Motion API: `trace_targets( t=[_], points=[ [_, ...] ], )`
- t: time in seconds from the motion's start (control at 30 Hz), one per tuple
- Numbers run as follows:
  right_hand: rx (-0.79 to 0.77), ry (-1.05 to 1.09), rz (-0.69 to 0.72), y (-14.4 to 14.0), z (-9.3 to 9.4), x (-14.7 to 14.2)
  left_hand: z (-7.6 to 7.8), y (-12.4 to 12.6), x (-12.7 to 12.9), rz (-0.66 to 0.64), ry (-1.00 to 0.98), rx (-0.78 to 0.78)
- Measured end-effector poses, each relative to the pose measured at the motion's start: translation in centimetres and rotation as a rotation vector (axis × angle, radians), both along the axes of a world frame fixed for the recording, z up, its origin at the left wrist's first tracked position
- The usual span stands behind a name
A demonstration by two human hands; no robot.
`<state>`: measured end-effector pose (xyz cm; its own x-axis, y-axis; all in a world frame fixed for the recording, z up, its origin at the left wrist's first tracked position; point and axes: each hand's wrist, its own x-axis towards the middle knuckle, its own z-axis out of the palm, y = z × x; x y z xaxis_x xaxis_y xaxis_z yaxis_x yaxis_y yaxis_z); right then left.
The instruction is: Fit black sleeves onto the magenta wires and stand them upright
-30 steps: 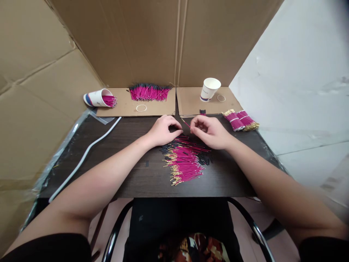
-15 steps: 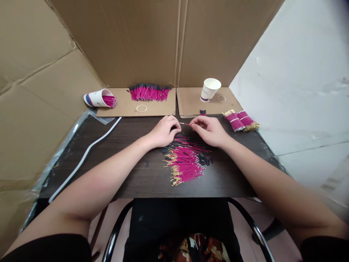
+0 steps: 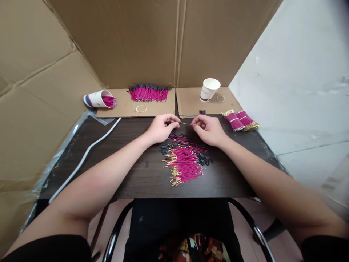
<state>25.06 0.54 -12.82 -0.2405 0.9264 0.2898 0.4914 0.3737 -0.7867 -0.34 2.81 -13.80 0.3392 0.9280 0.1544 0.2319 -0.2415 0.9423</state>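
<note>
now, the right hand [image 3: 208, 130] pinches a thin pink wire [image 3: 187, 124] between thumb and fingers; the left hand [image 3: 163, 128] curls at its gold end, grip unclear. nearer the body lies a pink pile [image 3: 187, 163]; beyond, two paper cups [image 3: 209, 91].

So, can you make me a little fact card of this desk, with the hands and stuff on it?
Right hand: pinching a thin pink gold-tipped rod
Left hand: at or beside that rod's gold end
Between forearms: loose pile of gold-tipped pink rods, short black tubes
Back left: sideways white paper cup, pink rods inside
Back right: upright white paper cup
Far right: two white-banded pink bundles
</note>
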Motion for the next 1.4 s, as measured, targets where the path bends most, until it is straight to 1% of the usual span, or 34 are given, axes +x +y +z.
trace_targets(
  t=[0.33,0.7,0.87,1.1,1.4],
  points=[
    [0.028,-0.013,0.012,0.07,-0.12,0.09,0.12,-0.08,-0.04,-0.016,-0.004,0.024],
    [0.015,-0.023,0.016,0.07,-0.1,0.15,0.51,-0.33,0.08,0.008,0.036,0.041],
    [0.028,-0.014,0.022,0.04,-0.39,0.16,0.47,-0.32,0.09,0.007,0.04,0.053],
    [-0.009,0.031,0.022,-0.01,-0.29,-0.02,0.53,-0.37,0.02,-0.003,0.047,0.072],
    [0.022,0.008,0.021,-0.24,-0.16,-0.11,0.48,-0.4,0.02,-0.023,0.061,0.088]
  ],
)
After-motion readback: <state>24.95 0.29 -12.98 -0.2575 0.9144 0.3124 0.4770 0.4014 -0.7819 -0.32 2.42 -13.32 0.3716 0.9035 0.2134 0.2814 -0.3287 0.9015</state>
